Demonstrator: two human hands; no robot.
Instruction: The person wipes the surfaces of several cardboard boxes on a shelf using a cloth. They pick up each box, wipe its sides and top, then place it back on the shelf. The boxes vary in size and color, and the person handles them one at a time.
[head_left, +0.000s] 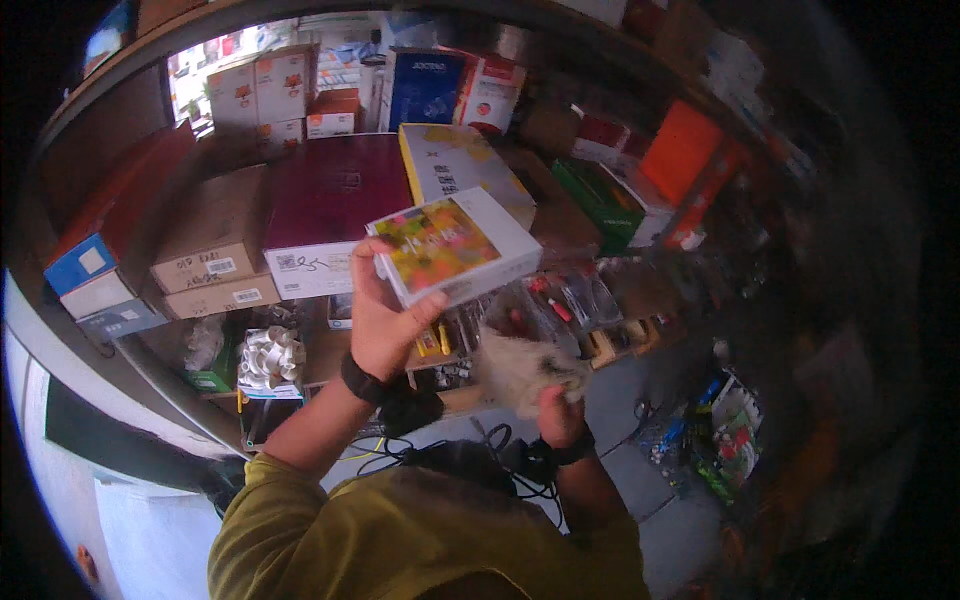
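My left hand (384, 322) grips the near left corner of a white cardboard box (457, 240), thumb in front and fingers round its left end. A colourful floral picture with writing covers much of the box's top. The box is held tilted above the shelf. Lower and to the right, my right hand (561, 416) holds a crumpled beige cloth (525, 367), blurred and hanging below the white box. A gap separates the cloth from the box.
Behind the white box, a maroon box (337, 187), brown cartons (206, 247) and a white-and-yellow box (465, 165) line a shelf. White pipe fittings (271, 358) fill a small box at lower left. Black cables (495, 442) hang near my body. Bagged items (724, 427) lie on the right.
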